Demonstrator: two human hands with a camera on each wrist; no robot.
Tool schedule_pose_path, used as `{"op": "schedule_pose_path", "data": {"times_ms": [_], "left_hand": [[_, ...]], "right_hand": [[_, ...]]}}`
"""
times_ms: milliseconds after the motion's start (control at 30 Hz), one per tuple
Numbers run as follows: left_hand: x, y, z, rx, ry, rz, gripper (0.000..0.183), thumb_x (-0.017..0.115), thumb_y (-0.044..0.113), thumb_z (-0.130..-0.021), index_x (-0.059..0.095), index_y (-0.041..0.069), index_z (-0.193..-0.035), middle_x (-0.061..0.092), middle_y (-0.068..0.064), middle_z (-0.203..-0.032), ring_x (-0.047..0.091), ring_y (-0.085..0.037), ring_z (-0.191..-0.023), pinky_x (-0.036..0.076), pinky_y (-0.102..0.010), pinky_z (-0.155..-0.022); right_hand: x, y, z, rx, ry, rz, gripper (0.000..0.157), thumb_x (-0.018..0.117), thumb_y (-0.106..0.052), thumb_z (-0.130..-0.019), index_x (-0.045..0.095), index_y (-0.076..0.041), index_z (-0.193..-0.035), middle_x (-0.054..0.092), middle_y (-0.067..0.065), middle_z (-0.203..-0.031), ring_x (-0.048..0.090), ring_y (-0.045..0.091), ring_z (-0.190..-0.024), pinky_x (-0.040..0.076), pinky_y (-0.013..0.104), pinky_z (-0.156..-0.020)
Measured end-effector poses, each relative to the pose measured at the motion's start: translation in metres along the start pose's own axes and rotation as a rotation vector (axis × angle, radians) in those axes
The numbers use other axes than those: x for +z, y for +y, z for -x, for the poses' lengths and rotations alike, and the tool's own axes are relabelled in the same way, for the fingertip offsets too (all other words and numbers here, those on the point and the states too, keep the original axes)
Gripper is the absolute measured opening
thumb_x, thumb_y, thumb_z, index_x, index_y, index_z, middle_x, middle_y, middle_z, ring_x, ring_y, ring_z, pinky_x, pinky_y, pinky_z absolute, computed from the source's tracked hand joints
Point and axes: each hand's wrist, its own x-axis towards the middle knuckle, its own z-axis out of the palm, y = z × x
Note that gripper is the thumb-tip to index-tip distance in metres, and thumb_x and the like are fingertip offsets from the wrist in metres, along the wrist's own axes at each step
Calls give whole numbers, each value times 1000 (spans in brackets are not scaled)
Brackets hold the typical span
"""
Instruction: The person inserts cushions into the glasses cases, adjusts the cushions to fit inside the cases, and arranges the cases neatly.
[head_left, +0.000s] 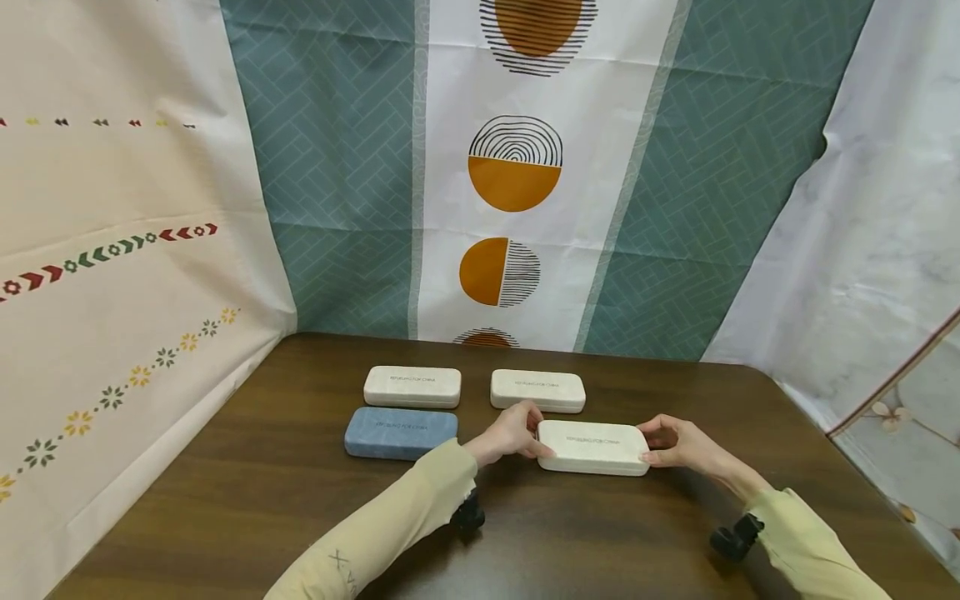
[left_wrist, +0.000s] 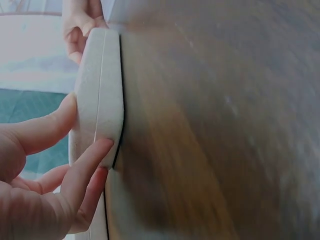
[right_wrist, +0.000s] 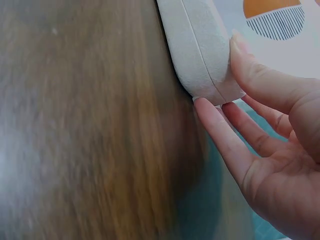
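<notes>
A white glasses case [head_left: 592, 447] with small dark lettering on its lid lies on the brown table, with a hand at each short end. My left hand [head_left: 514, 431] holds its left end; in the left wrist view the thumb [left_wrist: 64, 112] rests on the lid and the fingers bend around the end. At the opposite end, my right hand [head_left: 678, 446] pinches the case. Seen from the right wrist, that thumb [right_wrist: 245, 60] lies against the lid while a fingertip touches the bottom corner. A thin seam runs along the case's side, and its lid is closed.
Behind the held case sits a second white case [head_left: 537, 390]. Another white case [head_left: 412, 387] stands farther left, with a blue case [head_left: 401, 432] in front of it. Patterned cloths [head_left: 337, 183] hang along the back and both sides of the table [head_left: 300, 517].
</notes>
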Motion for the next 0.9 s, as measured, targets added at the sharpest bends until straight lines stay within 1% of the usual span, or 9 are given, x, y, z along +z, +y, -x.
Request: {"op": "schedule_pose_path", "data": {"times_ms": [233, 367, 467, 600, 700, 900], "left_hand": [[-17, -2, 4, -5, -48, 31, 46, 77, -10, -64, 46, -6, -98, 48, -16, -88, 53, -18, -62, 52, -31, -54], [-28, -4, 7, -14, -78, 29, 44, 77, -11, -64, 46, -5, -95, 48, -15, -88, 53, -19, -64, 52, -32, -56], [-34, -6, 8, -24, -87, 20, 43, 77, -10, -64, 46, -5, -93, 49, -14, -88, 53, -19, -65, 51, -32, -56], [-42, -7, 10, -32, -94, 39, 45, 77, -12, -63, 44, -6, -95, 49, -16, -88, 54, -19, -62, 52, -33, -56], [-47, -8, 14, -28, -92, 51, 47, 76, -13, -63, 43, -7, -96, 49, -17, -86, 55, -19, -58, 52, -34, -56], [-56, -10, 21, -26, -90, 49, 47, 76, -14, -63, 43, -8, -96, 51, -18, -87, 57, -20, -59, 52, -35, -56]], "right_hand": [[10, -5, -12, -1, -2, -5, 41, 73, -8, -76, 51, 8, -106, 55, 22, -107, 54, 35, -97, 49, 30, -72], [17, -9, -16, -3, -5, -1, 40, 73, -8, -76, 51, 7, -106, 55, 21, -108, 55, 33, -96, 48, 29, -74], [21, -12, -20, -8, -8, -3, 40, 73, -7, -76, 51, 7, -105, 55, 21, -107, 55, 33, -96, 48, 29, -74], [27, -15, -26, -4, -11, -22, 40, 73, -7, -76, 51, 7, -106, 56, 20, -106, 55, 33, -96, 48, 30, -73], [30, -17, -30, 3, -9, -38, 41, 74, -6, -75, 51, 7, -106, 57, 21, -106, 55, 33, -96, 48, 31, -73], [39, -20, -37, 7, -29, -39, 41, 74, -7, -75, 50, 7, -105, 56, 22, -107, 55, 33, -96, 48, 32, -73]]}}
